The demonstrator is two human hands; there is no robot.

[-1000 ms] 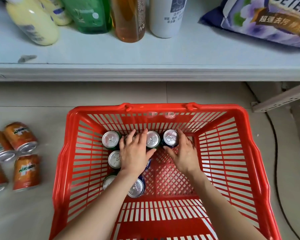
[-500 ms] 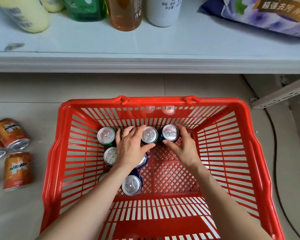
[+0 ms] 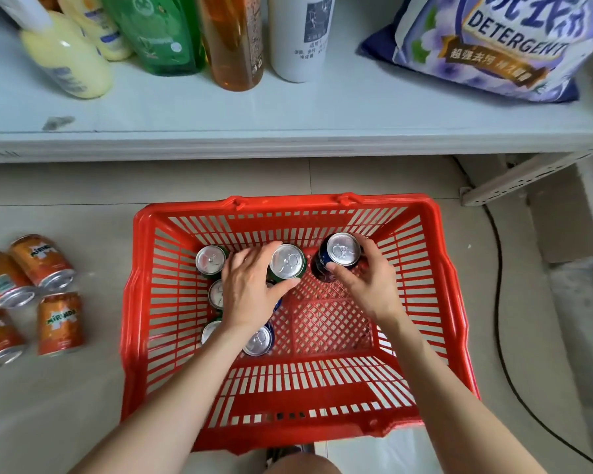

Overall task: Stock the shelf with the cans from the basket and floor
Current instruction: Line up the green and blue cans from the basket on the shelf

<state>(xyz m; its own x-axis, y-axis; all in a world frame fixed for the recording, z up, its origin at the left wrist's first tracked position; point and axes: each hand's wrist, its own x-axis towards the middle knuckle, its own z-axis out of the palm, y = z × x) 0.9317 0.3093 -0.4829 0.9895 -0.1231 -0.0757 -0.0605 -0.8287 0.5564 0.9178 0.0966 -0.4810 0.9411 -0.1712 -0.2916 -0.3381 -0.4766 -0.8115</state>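
1. While the left hand (image 3: 250,292) curls round one green can (image 3: 287,261), the right hand (image 3: 370,285) grips one blue can (image 3: 339,256) by its upper rim; both cans are inside the red basket (image 3: 452,302), near its far wall.
2. Four loose cans (image 3: 211,260) also show in the basket, all on its left side: one in the far left corner, two partly hidden by the left hand and arm, and one beside the left wrist.
3. Possibly a fifth sits under the left palm, but the hand covers it.
4. Four orange cans (image 3: 60,323) lie on the floor (image 3: 65,422), left of the basket.
5. On the shelf (image 3: 288,124) beyond stand five bottles (image 3: 235,39) and one detergent bag (image 3: 493,46).
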